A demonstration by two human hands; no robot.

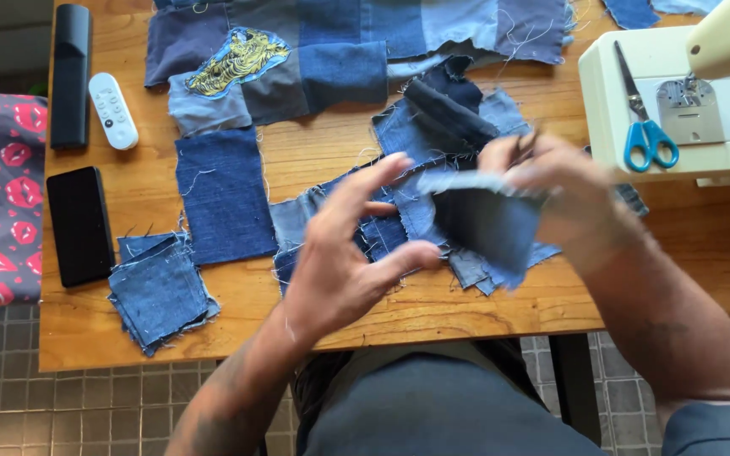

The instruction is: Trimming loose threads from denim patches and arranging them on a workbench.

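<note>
My right hand (563,190) pinches a dark denim patch (483,224) by its frayed top edge and holds it above the wooden table (331,160). My left hand (348,245) hovers just left of the patch with fingers spread, thumb near its lower edge, holding nothing. Under both hands lies a strip of sewn denim squares (399,228). A single blue denim square (223,194) lies to the left of it.
A stack of denim squares (160,291) sits at the table's front left. A patchwork panel (331,51) spreads across the back. A sewing machine (678,101) with blue-handled scissors (648,127) stands right. A black phone (80,224), white remote (112,110) and black remote (71,74) lie left.
</note>
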